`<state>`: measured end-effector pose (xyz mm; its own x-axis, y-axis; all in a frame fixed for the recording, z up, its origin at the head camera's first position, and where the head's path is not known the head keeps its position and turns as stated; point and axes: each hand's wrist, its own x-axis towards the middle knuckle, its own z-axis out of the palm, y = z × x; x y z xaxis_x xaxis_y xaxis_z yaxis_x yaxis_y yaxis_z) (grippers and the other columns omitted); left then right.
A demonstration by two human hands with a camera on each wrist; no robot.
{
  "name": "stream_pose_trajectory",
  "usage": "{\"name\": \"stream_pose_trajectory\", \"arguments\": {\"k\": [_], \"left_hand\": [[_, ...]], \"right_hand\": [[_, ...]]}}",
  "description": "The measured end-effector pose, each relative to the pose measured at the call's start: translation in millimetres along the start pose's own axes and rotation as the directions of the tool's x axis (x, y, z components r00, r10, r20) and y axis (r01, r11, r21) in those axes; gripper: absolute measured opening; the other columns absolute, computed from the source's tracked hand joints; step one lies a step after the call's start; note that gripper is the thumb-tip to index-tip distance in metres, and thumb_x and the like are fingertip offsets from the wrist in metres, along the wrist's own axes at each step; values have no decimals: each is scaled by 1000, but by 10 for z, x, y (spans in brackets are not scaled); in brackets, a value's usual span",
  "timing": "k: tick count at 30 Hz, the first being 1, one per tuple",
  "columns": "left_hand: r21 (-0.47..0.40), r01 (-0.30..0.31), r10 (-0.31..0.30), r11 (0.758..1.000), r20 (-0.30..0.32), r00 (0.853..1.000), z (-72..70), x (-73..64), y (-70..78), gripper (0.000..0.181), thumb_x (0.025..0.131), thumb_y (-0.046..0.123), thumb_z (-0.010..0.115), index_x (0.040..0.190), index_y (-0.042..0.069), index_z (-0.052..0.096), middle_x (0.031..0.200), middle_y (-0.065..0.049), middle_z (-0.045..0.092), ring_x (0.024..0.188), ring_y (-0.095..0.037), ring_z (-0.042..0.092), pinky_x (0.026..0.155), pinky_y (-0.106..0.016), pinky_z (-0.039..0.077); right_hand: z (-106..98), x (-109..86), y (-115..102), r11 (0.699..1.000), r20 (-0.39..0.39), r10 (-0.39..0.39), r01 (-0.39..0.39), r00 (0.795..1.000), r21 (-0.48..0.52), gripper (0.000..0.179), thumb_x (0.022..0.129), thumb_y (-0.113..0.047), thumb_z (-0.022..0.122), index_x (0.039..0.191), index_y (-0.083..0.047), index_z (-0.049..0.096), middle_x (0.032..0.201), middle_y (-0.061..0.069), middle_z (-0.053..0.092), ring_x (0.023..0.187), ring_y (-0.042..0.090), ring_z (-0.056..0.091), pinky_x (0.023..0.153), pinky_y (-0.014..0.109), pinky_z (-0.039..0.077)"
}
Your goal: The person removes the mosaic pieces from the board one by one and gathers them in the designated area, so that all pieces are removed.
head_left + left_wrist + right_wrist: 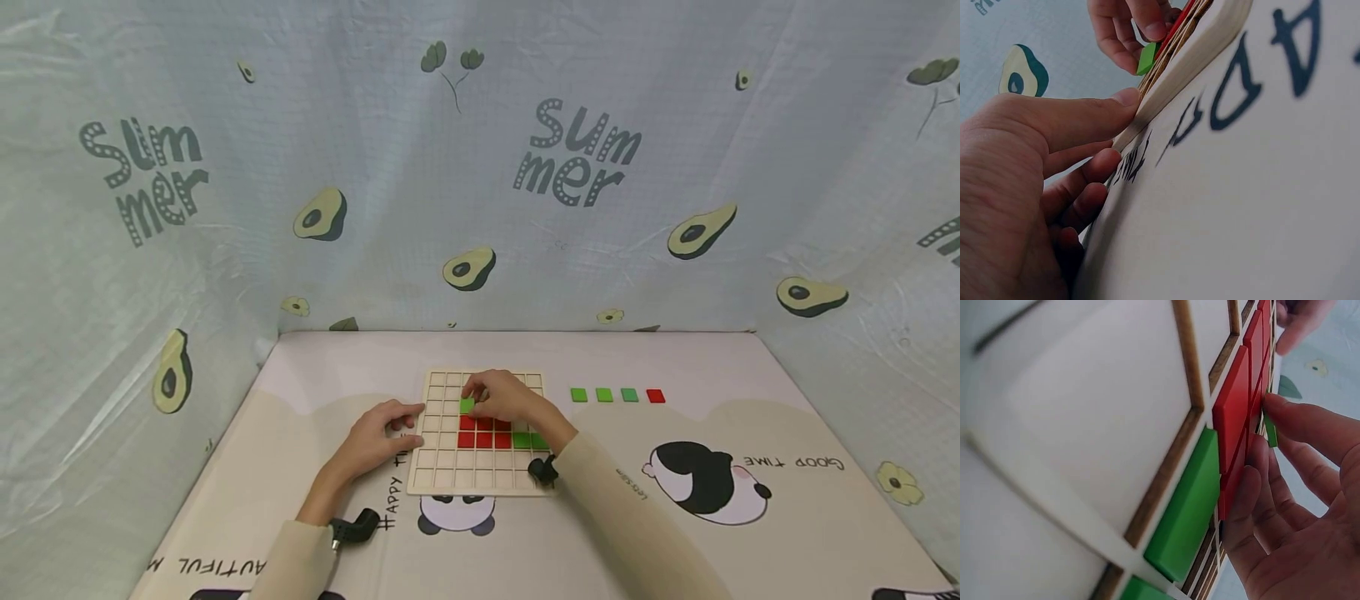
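The right hand (504, 396) pinches a bright green tile (467, 406) between thumb and fingertips, above the wooden grid board (446, 459), left of its middle; in the left wrist view this tile is tilted. The left hand (371, 437) has its thumb and forefinger apart, and both touch the left edge of the board.

Red tiles (483, 439) lie in two rows, on the near side of the held tile; two green tiles (521, 440) continue the nearer row to the right. The right hand stands in the way — it hides part of the far red row and some far cells.

To the right of the board, well apart from it, are four loose tiles (603, 395) in one line — three greenish, one red. Behind the table (570, 533) hangs an avocado-printed curtain (375, 125).
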<state>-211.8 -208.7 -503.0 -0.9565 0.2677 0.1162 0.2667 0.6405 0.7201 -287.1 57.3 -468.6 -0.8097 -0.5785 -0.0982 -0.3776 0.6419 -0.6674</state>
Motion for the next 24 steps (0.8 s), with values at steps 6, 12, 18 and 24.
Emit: {"name": "stream_pose_trajectory", "arguments": {"k": [6,12,18,24], "left_hand": [[-5,8,-8,1000,8,1000,5,3,2,54,86,27,83,135,10,69,96,4,61,90,-13,51,81,-27,41],[-6,3,-3,1000,11,1000,-3,-3,3,53,87,27,83,135,9,69,96,3,61,90,-13,51,80,-27,41],[-9,3,-3,1000,15,1000,-9,-14,7,53,87,28,83,135,10,69,96,4,61,90,-13,50,80,-26,41],[-8,2,-2,1000,14,1000,-21,-19,-2,53,87,28,83,135,10,69,97,3,62,90,-13,51,80,-27,41]], "right_hand": [[3,3,12,1000,-3,0,0,1000,-8,20,93,-14,75,113,-14,74,105,1,70,97,15,61,93,35,53],[7,11,19,1000,-9,-4,4,1000,-2,19,93,-16,76,112,-13,76,105,1,72,96,14,62,90,35,54],[21,5,23,1000,-13,4,-4,1000,-5,20,93,-17,76,113,-13,77,104,1,72,93,13,61,88,33,53],[18,-7,2,1000,-21,-6,6,1000,-18,21,93,-17,76,113,-12,77,104,1,73,92,12,61,86,31,54]]}}
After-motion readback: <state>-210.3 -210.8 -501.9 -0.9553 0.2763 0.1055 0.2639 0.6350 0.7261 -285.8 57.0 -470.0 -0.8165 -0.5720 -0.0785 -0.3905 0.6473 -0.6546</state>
